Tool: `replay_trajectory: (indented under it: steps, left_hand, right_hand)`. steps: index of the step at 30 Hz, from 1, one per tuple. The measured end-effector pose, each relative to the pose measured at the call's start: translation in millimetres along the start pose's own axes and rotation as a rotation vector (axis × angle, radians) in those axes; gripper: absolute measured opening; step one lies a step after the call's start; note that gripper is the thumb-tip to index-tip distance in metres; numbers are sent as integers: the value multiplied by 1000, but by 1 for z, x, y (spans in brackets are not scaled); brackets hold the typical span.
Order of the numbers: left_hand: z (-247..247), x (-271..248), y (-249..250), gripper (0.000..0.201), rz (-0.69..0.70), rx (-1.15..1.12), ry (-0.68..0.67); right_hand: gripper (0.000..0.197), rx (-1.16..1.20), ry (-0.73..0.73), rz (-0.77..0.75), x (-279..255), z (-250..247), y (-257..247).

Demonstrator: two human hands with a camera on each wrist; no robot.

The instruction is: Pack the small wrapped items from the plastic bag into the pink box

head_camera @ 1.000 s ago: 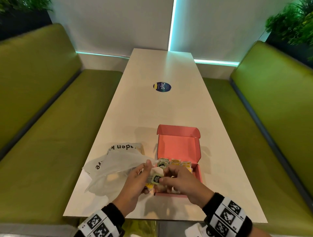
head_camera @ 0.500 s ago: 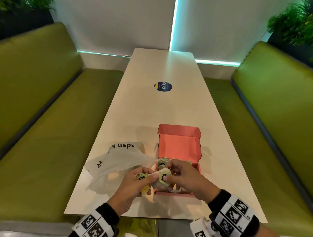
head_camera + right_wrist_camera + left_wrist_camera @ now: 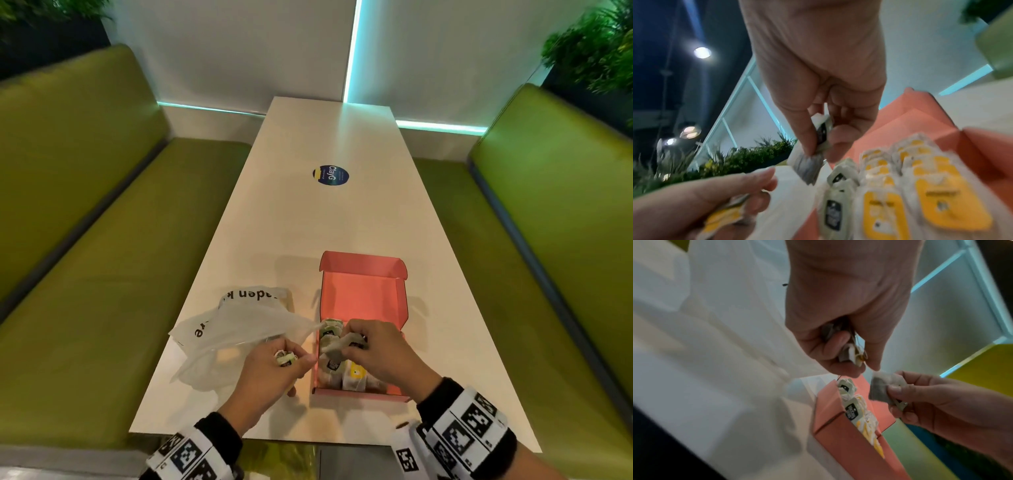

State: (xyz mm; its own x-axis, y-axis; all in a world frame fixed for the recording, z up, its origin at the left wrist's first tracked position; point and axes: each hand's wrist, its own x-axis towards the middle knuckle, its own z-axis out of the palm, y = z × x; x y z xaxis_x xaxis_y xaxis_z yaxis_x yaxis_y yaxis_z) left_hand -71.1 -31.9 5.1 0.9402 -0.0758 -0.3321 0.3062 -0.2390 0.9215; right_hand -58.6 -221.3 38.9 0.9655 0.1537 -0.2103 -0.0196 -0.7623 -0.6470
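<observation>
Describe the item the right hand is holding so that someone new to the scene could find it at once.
Start at the long white table and find the open pink cardboard box near its front edge. Above the box's left side, the right hand pinches a small grey-green wrapped sachet. Unlike the yellow and pale green sachets standing in rows in the box, it is lifted clear of them.

Green benches [image 3: 102, 240] flank a stickered [image 3: 330, 175] table [image 3: 325, 130].

Both hands are bare, with no rings or gloves on the fingers. Behind the left hand [image 3: 270, 373] a black sleeve cuff hugs the wrist, and behind that sits a white band printed with black square code markers. The right hand [image 3: 383, 356] wears the same.
</observation>
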Motion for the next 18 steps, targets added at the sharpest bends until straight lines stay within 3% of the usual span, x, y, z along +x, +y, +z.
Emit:
replay_trajectory:
  steps: [4, 7, 11, 18]
  left_hand:
    - [1, 12, -1, 14, 162, 386, 24]
    - [8, 13, 3, 16, 259, 718, -10]
    - [17, 20, 7, 28, 362, 951, -22]
    - [24, 35, 10, 26, 302, 1215, -116]
  right_hand:
    - [6, -202, -88, -97, 0, 15, 5]
    - [15, -313, -121, -65, -2, 25, 4]
    - [28, -350, -158, -33, 3, 35, 5]
    - [30, -310, -140, -70, 9, 37, 5]
